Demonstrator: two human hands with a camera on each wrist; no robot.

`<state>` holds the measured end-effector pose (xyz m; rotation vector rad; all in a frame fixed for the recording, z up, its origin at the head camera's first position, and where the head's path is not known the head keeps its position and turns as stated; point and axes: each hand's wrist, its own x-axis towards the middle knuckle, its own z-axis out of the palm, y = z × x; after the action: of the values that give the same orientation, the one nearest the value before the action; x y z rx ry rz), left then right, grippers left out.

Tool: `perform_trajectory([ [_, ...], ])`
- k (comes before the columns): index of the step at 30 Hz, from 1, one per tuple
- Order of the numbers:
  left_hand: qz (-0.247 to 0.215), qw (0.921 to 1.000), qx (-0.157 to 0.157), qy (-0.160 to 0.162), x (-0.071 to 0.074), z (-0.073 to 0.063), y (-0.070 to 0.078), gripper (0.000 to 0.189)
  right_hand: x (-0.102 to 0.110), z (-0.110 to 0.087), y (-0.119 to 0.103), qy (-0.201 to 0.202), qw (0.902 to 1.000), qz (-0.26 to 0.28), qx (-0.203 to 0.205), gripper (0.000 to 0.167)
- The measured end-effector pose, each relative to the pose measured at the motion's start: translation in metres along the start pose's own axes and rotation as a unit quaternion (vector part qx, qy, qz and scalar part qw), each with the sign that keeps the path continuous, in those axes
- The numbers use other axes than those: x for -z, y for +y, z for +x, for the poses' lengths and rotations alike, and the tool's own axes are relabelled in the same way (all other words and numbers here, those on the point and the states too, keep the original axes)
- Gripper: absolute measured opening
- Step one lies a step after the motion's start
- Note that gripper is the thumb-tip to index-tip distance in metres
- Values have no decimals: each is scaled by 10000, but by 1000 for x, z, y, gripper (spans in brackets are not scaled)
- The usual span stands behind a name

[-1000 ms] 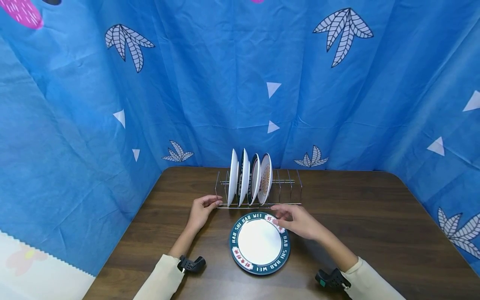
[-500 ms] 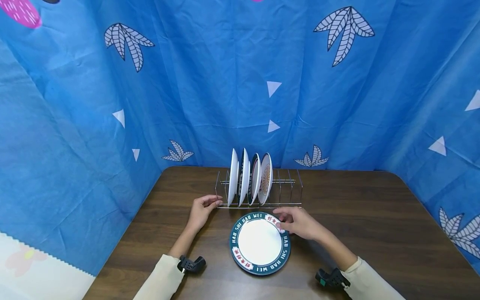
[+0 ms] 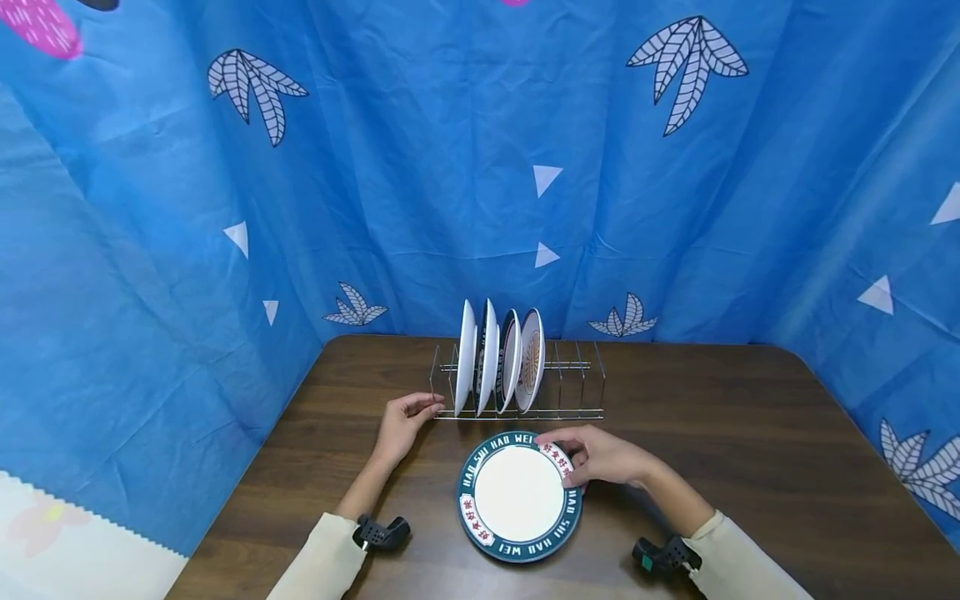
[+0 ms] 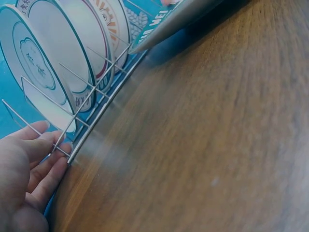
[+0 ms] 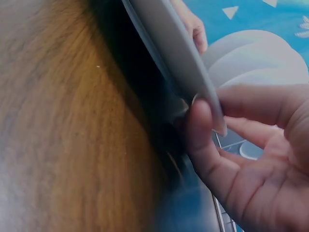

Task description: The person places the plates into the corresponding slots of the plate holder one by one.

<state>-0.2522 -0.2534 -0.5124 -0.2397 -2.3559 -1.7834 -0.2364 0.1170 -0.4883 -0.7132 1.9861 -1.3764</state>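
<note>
My left hand pinches the left end of a metal wire dish rack; the left wrist view shows thumb and fingers around its thin wire. With thumb and fingers, my right hand pinches the upper right rim of a white plate with a green lettered border. In the right wrist view the plate's pale underside shows, and part of the plate appears raised off the table. Several plates stand on edge in the rack's left slots.
The brown wooden table extends to both sides of the rack. A blue patterned curtain hangs behind it and along the sides. A black wrist camera sits on the left wrist, another on the right.
My right hand has come down onto the plate's rim and taken hold of it. The plate has turned slightly and shifted a little toward me. The left hand stays on the rack.
</note>
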Motion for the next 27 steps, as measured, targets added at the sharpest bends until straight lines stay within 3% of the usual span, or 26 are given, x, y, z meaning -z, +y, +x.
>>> perform_trajectory([
  [5, 4, 10000, 57, 60, 0, 5, -23, 19, 3, 0, 1, -592, 9952, 774, 99, 73],
  [10, -96, 9998, -40, 139, 0, 6, -28, 17, 4, 0, 0, -940, 9882, 1181, 253, 76],
  [15, -54, 9997, -158, 189, 0, 6, -27, 15, 4, -1, -4, -1037, 9839, 1429, 292, 76],
  [27, -37, 9996, -198, 176, 1, 6, -28, 15, -2, -6, -15, -917, 9866, 1283, 429, 77],
])
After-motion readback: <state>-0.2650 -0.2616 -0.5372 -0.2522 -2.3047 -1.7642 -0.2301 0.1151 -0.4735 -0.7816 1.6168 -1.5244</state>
